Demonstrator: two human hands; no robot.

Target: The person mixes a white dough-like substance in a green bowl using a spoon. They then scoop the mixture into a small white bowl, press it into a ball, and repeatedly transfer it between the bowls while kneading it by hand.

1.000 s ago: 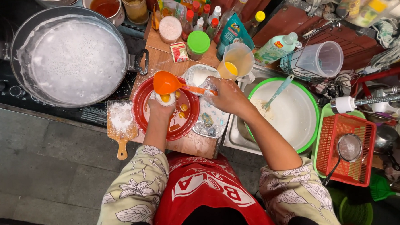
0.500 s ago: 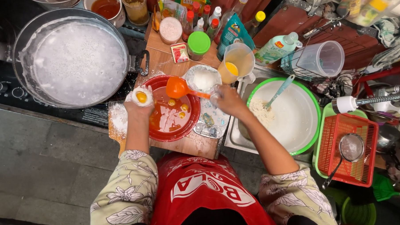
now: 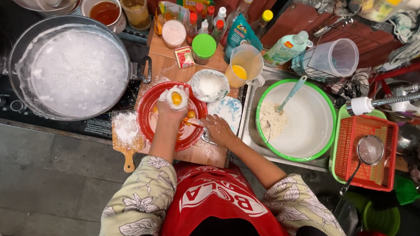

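My left hand [image 3: 171,110] cups a floured white dough piece [image 3: 174,98] with a yellow ball of filling in its middle, held over the red bowl [image 3: 147,116]. The bowl sits on a wooden board and holds orange liquid and a few yellow balls. My right hand [image 3: 218,130] rests at the bowl's right rim, fingertips on the thin handle of an orange spoon [image 3: 194,124] that lies low in the bowl. A small bowl of white flour [image 3: 210,84] stands just behind.
A big pan of white frothy liquid [image 3: 73,67] sits on the stove at left. A floured small board [image 3: 125,135] lies beside the red bowl. At right are a green-rimmed white basin with dough and a spatula [image 3: 308,121], a red basket with a strainer [image 3: 364,150], jars and bottles behind.
The right hand lowered the orange spoon from above the bowl down into it. The left hand moved from the bowl's left rim to its far middle, still holding the dough with filling.
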